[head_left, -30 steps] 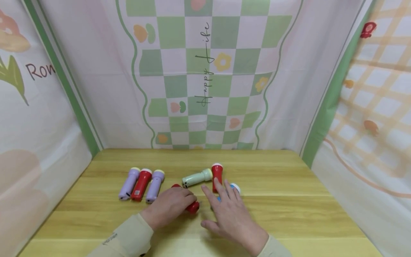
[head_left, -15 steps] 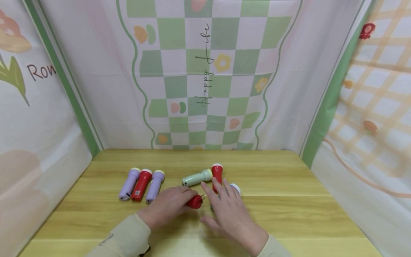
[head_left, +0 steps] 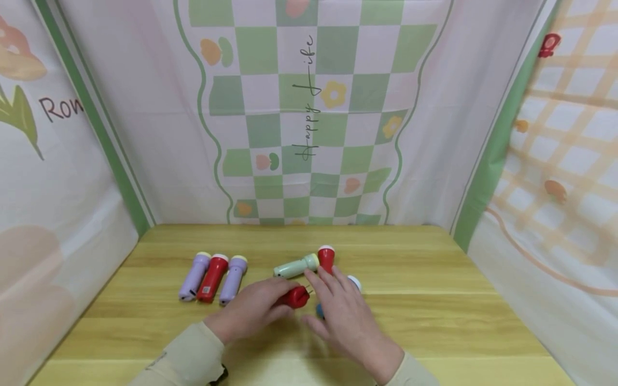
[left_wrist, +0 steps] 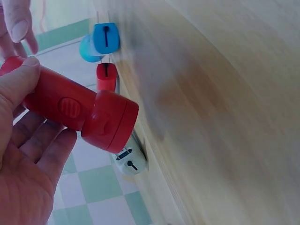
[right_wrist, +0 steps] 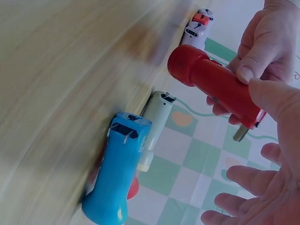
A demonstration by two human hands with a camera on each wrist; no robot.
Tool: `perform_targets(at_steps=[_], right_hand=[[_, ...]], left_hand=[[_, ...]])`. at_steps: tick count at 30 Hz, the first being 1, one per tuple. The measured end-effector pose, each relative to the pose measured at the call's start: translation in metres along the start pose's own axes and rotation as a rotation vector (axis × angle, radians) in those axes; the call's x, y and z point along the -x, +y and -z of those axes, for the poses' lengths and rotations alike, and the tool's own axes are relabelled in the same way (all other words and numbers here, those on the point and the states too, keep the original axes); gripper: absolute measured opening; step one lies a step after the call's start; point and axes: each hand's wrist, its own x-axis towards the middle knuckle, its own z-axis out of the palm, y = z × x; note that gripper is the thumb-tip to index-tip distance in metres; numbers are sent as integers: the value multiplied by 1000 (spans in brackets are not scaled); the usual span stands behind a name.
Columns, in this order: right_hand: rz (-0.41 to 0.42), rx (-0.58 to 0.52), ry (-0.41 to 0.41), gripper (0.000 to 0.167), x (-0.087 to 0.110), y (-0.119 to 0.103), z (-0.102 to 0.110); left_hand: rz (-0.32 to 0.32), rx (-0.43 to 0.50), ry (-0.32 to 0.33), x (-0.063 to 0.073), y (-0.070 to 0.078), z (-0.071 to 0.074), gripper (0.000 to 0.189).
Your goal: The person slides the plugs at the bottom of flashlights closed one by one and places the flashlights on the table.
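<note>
My left hand [head_left: 256, 308] grips a red flashlight [left_wrist: 70, 103], clear of the tabletop. Metal plug prongs [right_wrist: 240, 133] stick out from its tail end, which points toward my right hand [head_left: 345, 316]. That hand has its fingers spread, and its thumb overlaps the flashlight's tail in the right wrist view. A blue flashlight [right_wrist: 115, 173] lies below the right hand, mostly covered by it in the head view. Just beyond the hands are a pale green flashlight [head_left: 294, 267] and another red flashlight [head_left: 326, 257], partly hidden by the right fingers.
On the left of the wooden table [head_left: 434, 332], a purple flashlight [head_left: 195, 276], a red flashlight with a white rim [head_left: 213, 277] and a second purple flashlight [head_left: 234, 280] lie side by side. A checkered curtain [head_left: 309, 107] hangs behind the table, with printed cloth on both sides.
The left hand has raised the red flashlight and turned its tail, prongs out, rightward toward the right hand. The right hand has barely shifted, its fingers drawing slightly closer together.
</note>
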Motion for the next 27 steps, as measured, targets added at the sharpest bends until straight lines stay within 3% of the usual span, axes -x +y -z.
perform_targets(at_steps=[6,17,27], right_hand=[[-8,-18,11,81,-2,-1,2],[51,-17,98,74,-5,0,2],[61,-32,118,70,-6,-2,5]], left_hand=[[24,129,3,0,2,5,39],[38,306,-30,0,4,7,41],[49,411,-62,0,6,8,43]])
